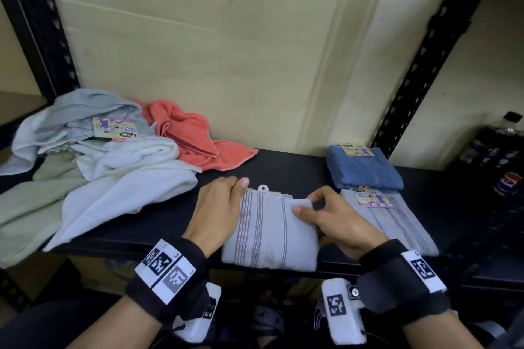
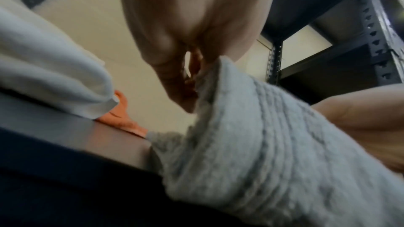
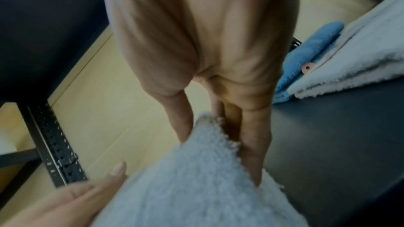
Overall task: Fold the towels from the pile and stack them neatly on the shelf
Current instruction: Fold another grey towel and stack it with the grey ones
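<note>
Striped grey towel (image 1: 269,231) lies folded at the shelf (image 1: 283,167) front edge, 6 o'clock, overhanging slightly. Left hand (image 1: 218,208) grips its left side, thumb on top; right hand (image 1: 337,224) pinches the folded corner. Risk: releasing early could let the fold spring open, or the overhang drag it off. Unfolded pile (image 1: 93,161) remains at 9 o'clock.

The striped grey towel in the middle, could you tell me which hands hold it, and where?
Both: the left hand grips the striped grey towel at its left edge, the right hand pinches its top right corner.
</note>
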